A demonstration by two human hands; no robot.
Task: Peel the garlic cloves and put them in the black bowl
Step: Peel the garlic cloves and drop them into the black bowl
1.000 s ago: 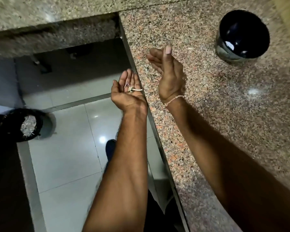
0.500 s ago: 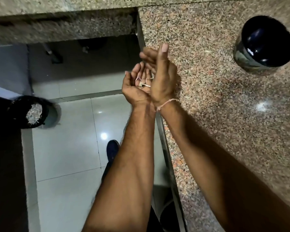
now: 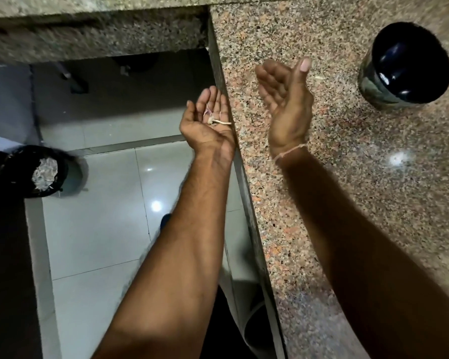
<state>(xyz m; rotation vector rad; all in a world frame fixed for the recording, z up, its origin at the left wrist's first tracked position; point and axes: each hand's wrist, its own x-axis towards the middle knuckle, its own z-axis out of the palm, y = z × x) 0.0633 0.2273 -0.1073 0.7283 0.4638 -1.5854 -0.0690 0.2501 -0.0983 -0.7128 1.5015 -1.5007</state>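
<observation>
Scraps: a few papery skins and a pale stalk (image 3: 219,122) were seen lying in the cupped left palm, so what was held looked like waste and not a clove.
Cloves: no garlic clove could be made out anywhere; whether any lay inside the bowl could not be told, its inside being dark and glossy.
Left hand (image 3: 208,120): it was held palm up, fingers relaxed and slightly cupped, gripping nothing; it was kept just off the counter edge, over the floor, a placing judged to suit catching scraps swept off the stone.
Right hand (image 3: 287,99): it was raised on edge above the counter, fingers straight and together, thumb up, nothing in it; the two hands were held apart, not touching. The pose was judged to be that of a sweeping or brushing hand.
Bowl (image 3: 406,66): the black bowl was stood on the counter, well to the right of the right hand, out of the way of the clearing.
Counter (image 3: 322,203): speckled granite, with one small pale fleck (image 3: 320,78) left between right hand and bowl.
Bin (image 3: 36,172): a dark bin holding pale peelings was set on the floor to the left, judged the likely place for the scraps.
</observation>
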